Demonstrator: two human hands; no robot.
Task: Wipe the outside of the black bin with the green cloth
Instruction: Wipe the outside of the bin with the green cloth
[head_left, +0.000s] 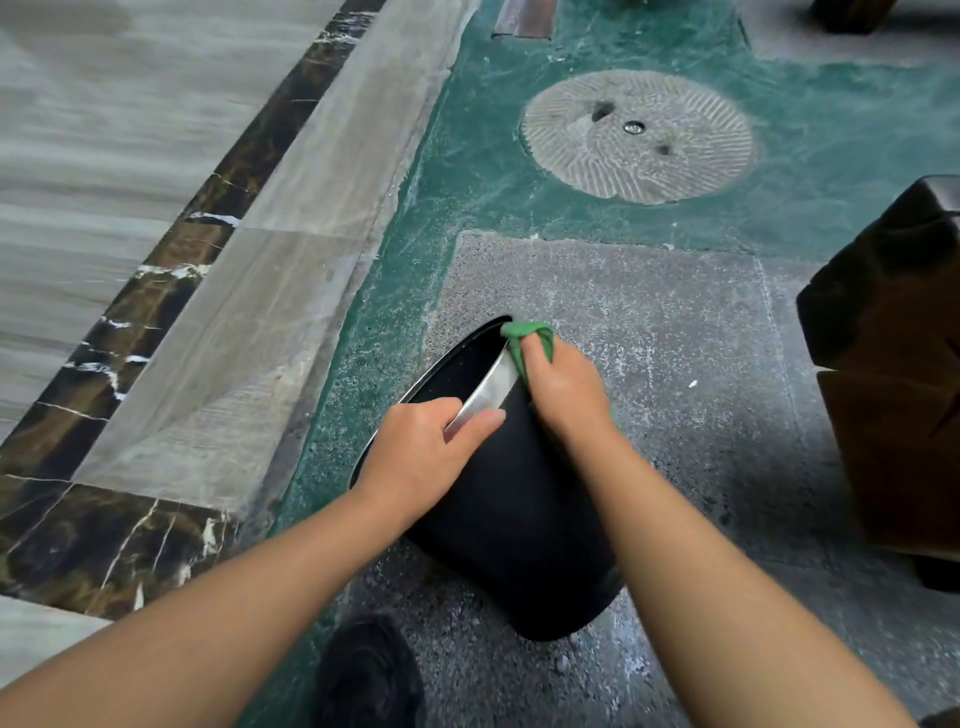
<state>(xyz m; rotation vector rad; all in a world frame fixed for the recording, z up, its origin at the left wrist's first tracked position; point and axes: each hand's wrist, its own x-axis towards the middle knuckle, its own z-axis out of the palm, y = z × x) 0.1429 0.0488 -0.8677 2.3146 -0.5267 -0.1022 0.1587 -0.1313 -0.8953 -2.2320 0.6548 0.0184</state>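
In the middle of the frame our left hand (434, 447) holds the black bin (519, 519) by its rim; our right hand (563, 387) squeezes the green cloth (524, 338). We should press down, maybe turning it slowly.

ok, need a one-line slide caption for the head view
Left hand steadies the tilted black bin by its rim while the right hand presses the green cloth against it.

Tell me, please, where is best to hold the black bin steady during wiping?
Probably the rim: the left hand already pinches the shiny band there from above. The black bin is tilted, mouth away from the person, so its rim faces up while the right hand works the green cloth.
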